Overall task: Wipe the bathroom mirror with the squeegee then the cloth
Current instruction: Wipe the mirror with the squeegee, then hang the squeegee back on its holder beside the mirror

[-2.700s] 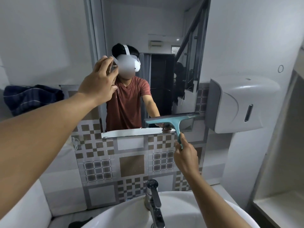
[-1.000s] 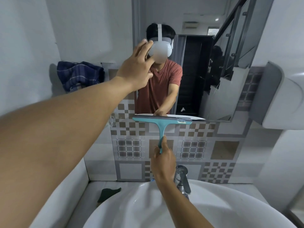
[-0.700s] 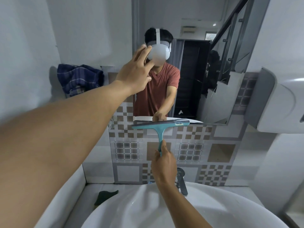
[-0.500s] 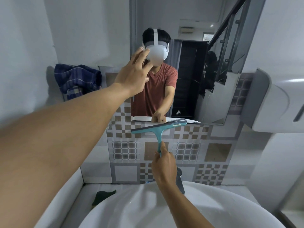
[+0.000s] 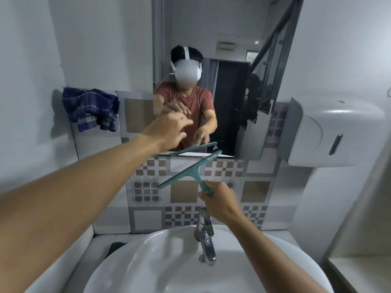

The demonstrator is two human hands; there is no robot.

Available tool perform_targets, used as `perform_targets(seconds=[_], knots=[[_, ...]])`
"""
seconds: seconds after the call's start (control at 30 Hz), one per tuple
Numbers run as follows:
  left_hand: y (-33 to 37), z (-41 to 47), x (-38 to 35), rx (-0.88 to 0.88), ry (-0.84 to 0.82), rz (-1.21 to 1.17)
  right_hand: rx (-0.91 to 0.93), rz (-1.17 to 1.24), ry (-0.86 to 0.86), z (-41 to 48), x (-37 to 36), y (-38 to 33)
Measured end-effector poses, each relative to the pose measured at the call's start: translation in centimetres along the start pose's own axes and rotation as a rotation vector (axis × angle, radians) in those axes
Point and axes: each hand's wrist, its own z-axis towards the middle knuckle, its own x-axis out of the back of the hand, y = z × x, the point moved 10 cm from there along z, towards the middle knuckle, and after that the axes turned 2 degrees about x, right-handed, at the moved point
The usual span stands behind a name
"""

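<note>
- The mirror (image 5: 232, 85) hangs on the wall above the sink (image 5: 148, 269).
- The tap (image 5: 206, 237) stands at the sink's back edge.
- The squeegee (image 5: 190, 172) is tilted, between tap and mirror's lower edge.
- The cloth (image 5: 91, 108) hangs left of the mirror.
- The dispenser (image 5: 330, 134) is mounted right of it.

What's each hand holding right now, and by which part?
Right hand grips the teal plastic squeegee by the lower end of its handle, blade tilted below the mirror. Left hand holds nothing, fingers spread.

Squeegee (image 5: 190, 172) matt teal plastic; faucet (image 5: 206, 235) polished metal (mirror-bright); sink (image 5: 131, 263) glossy ceramic.
</note>
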Motion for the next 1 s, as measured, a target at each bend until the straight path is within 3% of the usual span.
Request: perform_targets(seconds=[0.23, 0.5, 0.6, 0.83, 1.0], knots=[[7.8, -5.6, -2.7, 0.033, -0.287, -0.28, 0.098, -0.215, -0.167, -0.9, 7.7, -3.1], [12.2, -5.9, -0.1, -0.069, -0.138, -0.274, 0.137, -0.202, -0.298, -1.9, 12.2, -5.4], [12.2, -6.0, 0.2, -0.006, -0.144, -0.315, 0.139, -0.189, -0.296, -1.9, 13.6, -5.9], [9.9, -7.0, 0.9, 0.197, -0.108, -0.386, 0.151, 0.197, -0.173, -1.9, 17.0, -7.0], [9.7, -6.8, 1.7, 0.281, -0.084, -0.626, 0.232, 0.386, -0.068, -1.4, 16.7, -8.6]])
